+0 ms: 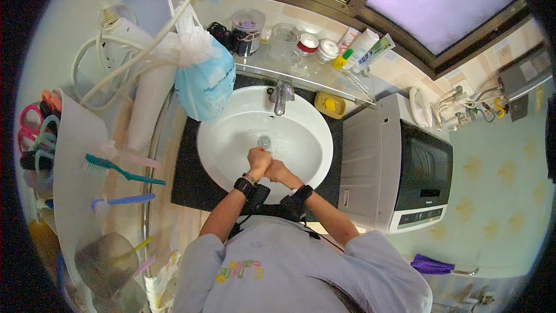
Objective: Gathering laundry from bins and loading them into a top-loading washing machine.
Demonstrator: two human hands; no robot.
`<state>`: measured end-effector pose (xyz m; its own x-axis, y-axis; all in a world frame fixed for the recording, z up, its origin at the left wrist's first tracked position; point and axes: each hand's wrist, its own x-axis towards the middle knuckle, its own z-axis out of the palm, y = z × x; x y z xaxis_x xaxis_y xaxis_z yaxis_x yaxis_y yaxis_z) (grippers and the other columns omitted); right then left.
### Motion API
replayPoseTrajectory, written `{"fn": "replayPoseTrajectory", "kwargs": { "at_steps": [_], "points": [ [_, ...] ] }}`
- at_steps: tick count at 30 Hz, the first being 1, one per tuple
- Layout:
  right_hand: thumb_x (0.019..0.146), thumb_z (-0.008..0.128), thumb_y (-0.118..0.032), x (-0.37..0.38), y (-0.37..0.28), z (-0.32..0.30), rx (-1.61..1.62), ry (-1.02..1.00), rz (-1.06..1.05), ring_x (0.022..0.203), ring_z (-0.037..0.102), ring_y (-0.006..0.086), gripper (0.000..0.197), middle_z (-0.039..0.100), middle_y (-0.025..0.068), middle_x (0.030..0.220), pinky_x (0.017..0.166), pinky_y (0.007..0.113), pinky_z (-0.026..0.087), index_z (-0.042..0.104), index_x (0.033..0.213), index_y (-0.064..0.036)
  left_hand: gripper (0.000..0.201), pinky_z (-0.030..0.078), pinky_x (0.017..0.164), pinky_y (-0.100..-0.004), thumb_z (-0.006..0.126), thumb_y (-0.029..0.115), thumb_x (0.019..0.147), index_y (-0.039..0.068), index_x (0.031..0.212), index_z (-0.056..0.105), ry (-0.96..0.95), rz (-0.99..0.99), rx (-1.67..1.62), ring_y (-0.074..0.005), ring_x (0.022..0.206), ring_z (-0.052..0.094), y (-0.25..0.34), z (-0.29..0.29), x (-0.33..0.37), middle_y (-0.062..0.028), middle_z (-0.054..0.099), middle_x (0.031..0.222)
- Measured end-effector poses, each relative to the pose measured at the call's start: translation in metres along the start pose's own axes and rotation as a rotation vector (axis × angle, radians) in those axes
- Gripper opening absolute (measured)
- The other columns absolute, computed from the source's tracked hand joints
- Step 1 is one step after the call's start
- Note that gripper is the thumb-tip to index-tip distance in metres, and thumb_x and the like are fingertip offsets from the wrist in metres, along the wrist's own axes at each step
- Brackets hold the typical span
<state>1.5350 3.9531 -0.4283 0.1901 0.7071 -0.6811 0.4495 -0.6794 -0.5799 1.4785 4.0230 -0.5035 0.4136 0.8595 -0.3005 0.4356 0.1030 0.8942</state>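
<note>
A bathroom's dark worktop [186,174] surrounds a white oval sink [304,159]. Over the bowl's near half, the left hand [259,161] and right hand [280,173] touch, fingers bent inward; I cannot tell whether they pinch anything. Just beyond the left hand is the metal drain [264,141]. Farther out, the faucet [281,99] stands between a hanging blue bag [205,84] and a yellow soap dish [319,105].

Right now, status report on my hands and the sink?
Left hand and right hand together, over the sink. Faucet ahead, apart from both. Soap dish at back right.
</note>
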Motion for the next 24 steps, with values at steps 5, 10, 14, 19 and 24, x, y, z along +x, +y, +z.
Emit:
{"fn": "replayPoseTrajectory", "kwargs": {
  "at_steps": [5, 10, 14, 19, 24],
  "points": [
    [0.07, 0.067, -0.038, -0.019, 0.017, -0.007, 0.133, 0.081, -0.278, 0.063, 0.057, 0.0153, 0.045, 0.058, 0.0078, 0.075, 0.053, 0.027, 0.046, 0.053, 0.093, -0.0026, 0.017, 0.037, 0.039, -0.0298, 0.065, 0.007, 0.07, 0.001, 0.061, 0.051, -0.366, -0.363, -0.635, -0.0132, 0.046, 0.048, 0.03, -0.022, -0.02, -0.0053, 0.05, 0.053],
    [0.081, 0.061, -0.029, -0.06, -0.009, -0.01, 0.973, -0.281, -0.233, 0.101, 0.052, 0.0289, 0.066, 0.043, 0.0133, 0.117, 0.087, 0.046, 0.046, 0.023, 0.13, -0.0046, 0.019, 0.043, 0.045, -0.0279, 0.066, 0.007, 0.074, -0.001, 0.084, 0.051, -0.415, -0.226, -0.881, -0.0128, 0.054, 0.052, 0.024, -0.046, -0.015, -0.0051, 0.051, 0.066],
    [0.084, 0.057, -0.022, -0.068, -0.005, -0.02, 1.231, -0.377, -0.293, 0.107, 0.05, 0.0316, 0.056, 0.048, 0.014, 0.111, 0.089, 0.046, 0.044, 0.027, 0.127, -0.0022, 0.03, 0.04, 0.089, -0.0301, 0.058, 0.014, 0.079, 0.001, 0.106, 0.057, -0.689, 0.202, -0.546, -0.0151, 0.103, 0.05, 0.064, -0.067, -0.034, -0.0079, 0.056, 0.105],
    [0.081, 0.062, -0.025, -0.069, 0.003, -0.025, 1.318, -0.373, -0.358, 0.095, 0.054, 0.0185, 0.041, 0.053, 0.0094, 0.107, 0.079, 0.031, 0.048, 0.045, 0.113, -0.0063, 0.032, 0.042, 0.087, -0.0249, 0.053, 0.026, 0.086, 0.001, 0.105, 0.06, -0.888, 0.146, -0.399, -0.0131, 0.103, 0.051, 0.107, -0.079, -0.054, -0.0079, 0.059, 0.107],
    [0.08, 0.062, -0.024, -0.068, 0.005, -0.034, 0.94, -0.431, -0.348, 0.066, 0.047, 0.0087, 0.02, 0.053, -0.0008, 0.076, 0.052, 0.021, 0.035, 0.053, 0.086, -0.0073, 0.03, 0.046, 0.078, -0.0252, 0.055, 0.025, 0.086, 0.002, 0.105, 0.061, -0.834, 0.362, -0.413, -0.0135, 0.088, 0.058, 0.109, -0.079, -0.067, -0.0084, 0.063, 0.099]
  ]
}}
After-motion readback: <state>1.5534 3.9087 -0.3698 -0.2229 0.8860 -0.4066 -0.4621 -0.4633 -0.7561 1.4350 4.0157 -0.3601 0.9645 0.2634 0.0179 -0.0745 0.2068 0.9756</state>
